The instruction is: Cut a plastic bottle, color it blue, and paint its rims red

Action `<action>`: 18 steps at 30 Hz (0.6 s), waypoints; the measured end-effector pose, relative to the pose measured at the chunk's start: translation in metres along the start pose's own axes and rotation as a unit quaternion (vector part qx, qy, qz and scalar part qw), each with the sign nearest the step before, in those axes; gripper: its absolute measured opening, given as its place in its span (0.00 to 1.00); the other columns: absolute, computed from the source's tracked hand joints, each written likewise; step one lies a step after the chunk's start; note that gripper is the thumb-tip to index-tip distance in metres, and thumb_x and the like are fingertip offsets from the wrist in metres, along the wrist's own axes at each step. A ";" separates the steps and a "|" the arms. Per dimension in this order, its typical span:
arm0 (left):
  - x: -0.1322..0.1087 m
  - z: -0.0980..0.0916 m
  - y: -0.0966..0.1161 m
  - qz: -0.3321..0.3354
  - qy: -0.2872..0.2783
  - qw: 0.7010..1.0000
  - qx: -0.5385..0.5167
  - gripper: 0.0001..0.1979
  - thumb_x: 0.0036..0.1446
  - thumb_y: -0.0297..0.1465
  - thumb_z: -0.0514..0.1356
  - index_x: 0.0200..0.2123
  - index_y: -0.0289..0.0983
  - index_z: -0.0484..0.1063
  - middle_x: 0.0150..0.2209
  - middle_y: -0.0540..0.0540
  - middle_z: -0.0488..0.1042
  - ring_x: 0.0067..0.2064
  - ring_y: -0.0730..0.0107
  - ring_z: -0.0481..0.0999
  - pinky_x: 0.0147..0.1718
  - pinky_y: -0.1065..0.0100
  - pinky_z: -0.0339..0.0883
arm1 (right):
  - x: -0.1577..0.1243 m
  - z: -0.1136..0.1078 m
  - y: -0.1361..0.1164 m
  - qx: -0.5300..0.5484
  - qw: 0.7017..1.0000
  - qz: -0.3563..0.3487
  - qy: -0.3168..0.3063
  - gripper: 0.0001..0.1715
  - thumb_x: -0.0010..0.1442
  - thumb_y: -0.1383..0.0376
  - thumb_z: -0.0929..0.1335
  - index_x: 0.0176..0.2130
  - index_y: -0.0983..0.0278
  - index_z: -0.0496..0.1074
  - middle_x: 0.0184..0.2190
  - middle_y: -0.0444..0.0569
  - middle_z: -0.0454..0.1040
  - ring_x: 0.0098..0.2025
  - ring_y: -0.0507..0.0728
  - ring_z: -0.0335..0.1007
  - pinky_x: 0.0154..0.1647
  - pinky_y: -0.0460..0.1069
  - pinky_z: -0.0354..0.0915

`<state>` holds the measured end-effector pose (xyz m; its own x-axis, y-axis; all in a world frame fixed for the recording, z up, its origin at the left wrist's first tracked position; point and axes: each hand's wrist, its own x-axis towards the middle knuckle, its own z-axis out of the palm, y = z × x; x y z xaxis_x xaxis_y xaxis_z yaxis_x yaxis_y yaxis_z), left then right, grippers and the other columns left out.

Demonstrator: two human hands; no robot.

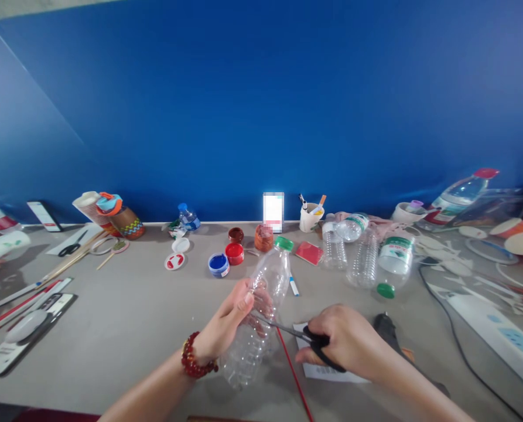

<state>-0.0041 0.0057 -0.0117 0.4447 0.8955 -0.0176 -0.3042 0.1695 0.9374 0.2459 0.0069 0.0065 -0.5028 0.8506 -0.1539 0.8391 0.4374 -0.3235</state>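
Note:
My left hand [239, 313] is wrapped round the middle of a clear plastic bottle [275, 271] with a green cap [284, 243]. The bottle leans, cap end up and away from me. In my right hand [342, 340] is a pair of scissors [320, 341] with black handles, gripped by the loops. Its blades reach left to the bottle's side, close by my left thumb; whether they have cut into the plastic I cannot tell. Under the scissors lies a white printed paper [331, 373], with a thin red stick [295, 372] beside it.
Open jars of blue paint [218, 265] and red paint [234, 254] stand beyond the bottle. More plastic bottles [362, 258] crowd the right side, near a glue gun [386, 330] and a power strip [502, 334]. Phones, sticks and paper cups [92, 211] occupy the left.

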 end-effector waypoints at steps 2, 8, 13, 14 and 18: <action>0.000 -0.001 -0.001 0.008 0.008 1.000 0.003 0.17 0.66 0.43 0.55 0.50 0.38 0.69 0.45 0.42 0.73 0.42 0.63 0.76 0.34 0.67 0.72 | 0.000 0.001 0.000 0.019 1.000 0.012 0.000 0.28 0.51 0.46 0.73 0.18 0.64 0.69 0.15 0.45 0.71 0.20 0.50 0.54 0.24 0.48 0.40; 0.002 0.000 0.002 0.011 0.035 0.999 -0.040 0.18 0.66 0.43 0.56 0.50 0.37 0.71 0.43 0.40 0.74 0.39 0.60 0.77 0.33 0.63 0.72 | 0.000 0.004 0.009 0.157 0.987 0.020 0.006 0.38 0.51 0.38 0.69 0.16 0.65 0.56 0.15 0.39 0.51 0.23 0.49 0.40 0.24 0.48 0.40; 0.004 0.002 0.003 0.029 0.051 0.996 -0.061 0.17 0.65 0.42 0.57 0.50 0.37 0.71 0.44 0.38 0.74 0.38 0.59 0.79 0.31 0.63 0.73 | -0.005 0.007 0.014 0.231 0.973 0.012 0.004 0.40 0.48 0.35 0.70 0.17 0.65 0.56 0.18 0.39 0.49 0.24 0.49 0.44 0.24 0.47 0.41; 0.004 0.003 0.004 0.031 0.052 0.996 -0.066 0.17 0.65 0.42 0.57 0.50 0.37 0.71 0.44 0.38 0.74 0.37 0.59 0.79 0.30 0.63 0.73 | -0.005 0.008 0.014 0.244 0.970 0.005 0.008 0.39 0.48 0.35 0.70 0.17 0.65 0.59 0.18 0.39 0.51 0.24 0.49 0.45 0.24 0.47 0.42; 0.005 0.007 0.007 0.033 0.046 0.994 -0.098 0.18 0.64 0.44 0.57 0.48 0.38 0.72 0.44 0.39 0.74 0.34 0.59 0.80 0.30 0.61 0.74 | -0.002 0.014 0.015 0.315 0.949 -0.012 0.005 0.38 0.47 0.34 0.70 0.20 0.66 0.66 0.18 0.41 0.58 0.23 0.50 0.51 0.23 0.46 0.45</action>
<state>0.0017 0.0084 -0.0028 0.3423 0.9396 0.0020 -0.4921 0.1774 0.8523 0.2569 0.0074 -0.0114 -0.5151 0.8469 -0.1320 0.5360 0.1981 -0.8206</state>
